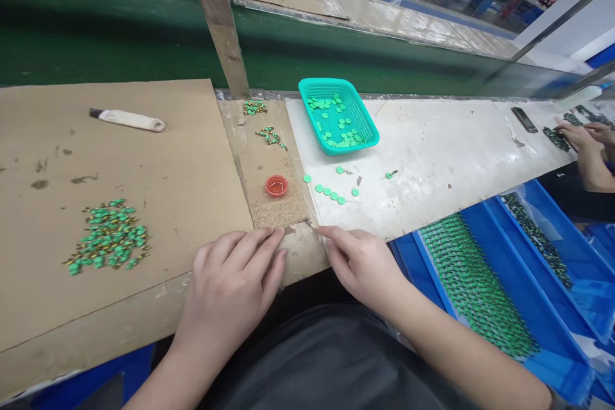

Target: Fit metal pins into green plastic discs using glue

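Note:
My left hand [237, 272] lies palm down at the front edge of the cardboard, fingers stretched out and thumb apart, nothing visible in it. My right hand [358, 262] is closed, thumb and index finger pinching a small slim part with a dark tip [310, 223], too small to name. Just beyond the hands sits a small red dish [276, 186] on a cardboard strip [264, 166] sprinkled with fine grains. Several green round discs [327, 191] lie on the white surface to the right of the dish.
A teal basket [339, 116] holds more green discs. Small green-and-brass parts [113, 237] are heaped on the left cardboard, near a white-handled tool [127, 120]. Blue bins [480, 282] with green parts stand at lower right. Another person's hands [583, 138] work at far right.

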Demonstrator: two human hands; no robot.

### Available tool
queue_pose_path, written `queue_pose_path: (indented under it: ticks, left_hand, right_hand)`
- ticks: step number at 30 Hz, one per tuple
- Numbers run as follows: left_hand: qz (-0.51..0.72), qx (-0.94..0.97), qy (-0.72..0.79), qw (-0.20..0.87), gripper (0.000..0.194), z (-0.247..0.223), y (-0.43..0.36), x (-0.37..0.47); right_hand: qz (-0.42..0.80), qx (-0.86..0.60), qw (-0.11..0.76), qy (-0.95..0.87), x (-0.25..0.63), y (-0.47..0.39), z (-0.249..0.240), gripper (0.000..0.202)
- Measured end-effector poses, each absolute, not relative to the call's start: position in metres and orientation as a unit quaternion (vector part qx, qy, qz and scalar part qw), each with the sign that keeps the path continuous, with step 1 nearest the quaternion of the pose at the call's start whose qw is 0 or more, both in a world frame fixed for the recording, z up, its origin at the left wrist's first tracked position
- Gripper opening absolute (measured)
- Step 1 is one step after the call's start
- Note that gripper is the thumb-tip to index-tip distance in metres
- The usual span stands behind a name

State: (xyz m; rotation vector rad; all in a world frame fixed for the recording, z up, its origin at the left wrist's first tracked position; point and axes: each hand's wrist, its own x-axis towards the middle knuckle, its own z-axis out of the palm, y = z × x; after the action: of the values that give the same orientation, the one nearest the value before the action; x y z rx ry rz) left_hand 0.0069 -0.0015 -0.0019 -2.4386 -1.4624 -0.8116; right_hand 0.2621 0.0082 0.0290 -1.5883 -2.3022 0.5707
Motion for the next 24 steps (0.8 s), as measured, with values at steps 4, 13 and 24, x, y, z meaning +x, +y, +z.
queue_pose_path:
  ticks: [4,13,24]
  left_hand:
    - [-0.271,-0.82,-0.496,0.091,0.026,-0.002,-0.001,0.007]
    - [-0.273,-0.819,-0.497,0.085,0.025,-0.002,-0.002,0.006]
    - [-0.275,-0.821,-0.492,0.09,0.023,0.001,0.0,0.009]
  right_hand:
    - [0.202,-0.553,0.13,-0.798,0.263,0.009,0.028,0.041]
    - [0.267,-0.558,0.126,-0.775,0.264,0.009,0.033,0.044]
    - [0.4,-0.544,0.237,-0.698,0.276,0.015,0.041,0.028]
